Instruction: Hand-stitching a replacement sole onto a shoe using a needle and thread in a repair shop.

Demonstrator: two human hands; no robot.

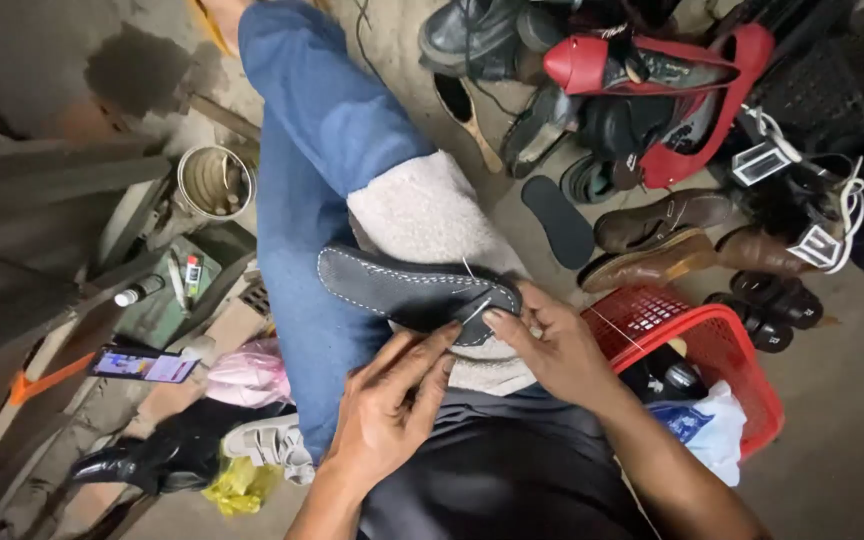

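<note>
Head view — two hands [392, 400] [552, 350], one sole [402, 285]

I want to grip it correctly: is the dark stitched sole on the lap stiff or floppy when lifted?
The dark sole probably flexes: it looks thin and flat. It seems light, lying on the folded cream cloth without denting it. Likely not slippery: its surface looks matte where the left hand and right hand pinch it.
</note>
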